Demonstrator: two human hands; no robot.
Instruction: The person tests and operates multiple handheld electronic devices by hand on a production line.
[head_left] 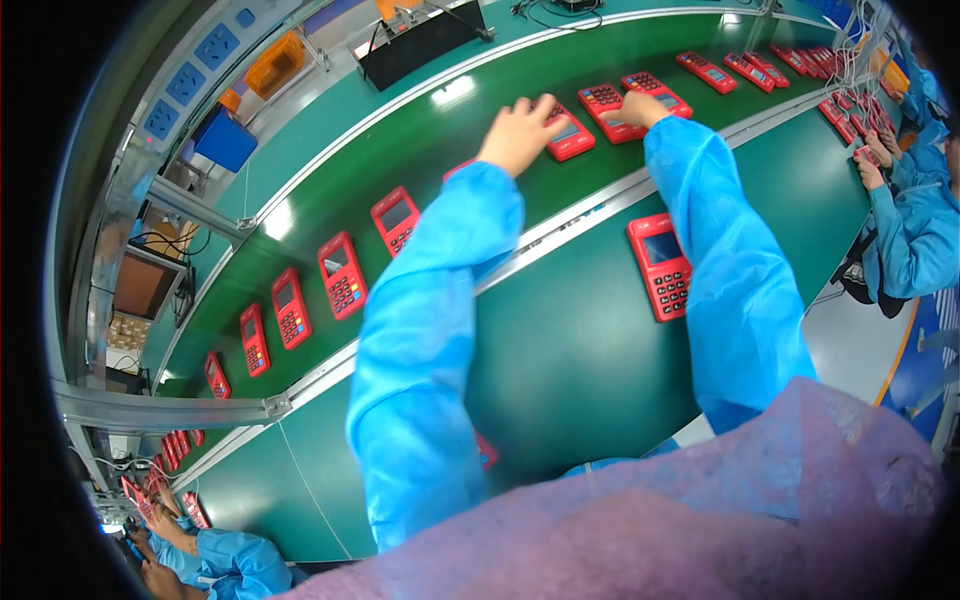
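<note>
Both my arms, in blue sleeves, reach over the green belt. My left hand (pixel 519 136) is at the upper left side of a red card payment terminal (pixel 573 143), with thumb and fingers closed about its edge. Just right of it, my right hand (pixel 640 110) has its thumb across the face of another red terminal (pixel 598 96); its other fingers are partly hidden. A third terminal (pixel 668 95) lies right behind that hand. On the near green tabletop (pixel 570 350), a red terminal (pixel 658 265) with a dark screen lies beside my right sleeve.
More red terminals (pixel 342 275) lie spaced along the belt (pixel 440 130) to left and right. A metal rail (pixel 560 232) divides belt and tabletop. A metal frame post (pixel 190 400) stands at left. Co-workers in blue sleeves (pixel 910 230) handle terminals at far right and lower left.
</note>
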